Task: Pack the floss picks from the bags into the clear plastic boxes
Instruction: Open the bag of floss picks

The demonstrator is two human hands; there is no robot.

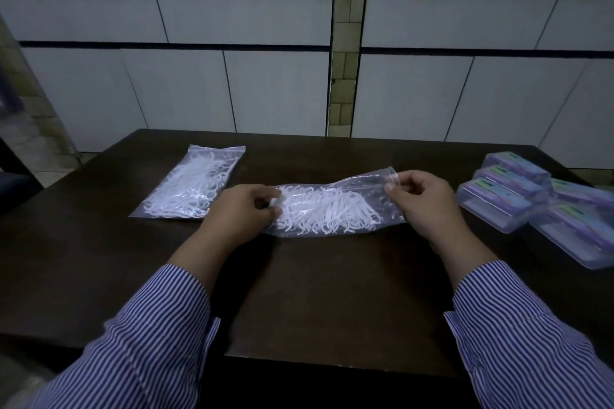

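A clear zip bag [332, 209] full of white floss picks lies sideways in the middle of the dark table [315, 292]. My left hand [244, 214] grips its left end with curled fingers. My right hand [423, 206] pinches the bag's right end, at the zip edge, which is lifted a little off the table. A second bag of floss picks [192, 184] lies flat to the left, untouched. Several clear plastic boxes [505, 192] with purple and green inserts are heaped at the right side of the table.
A tiled wall with white panels [265, 93] runs behind the table's far edge. The heap of boxes reaches the table's right edge [591, 252]. Striped sleeves cover both forearms.
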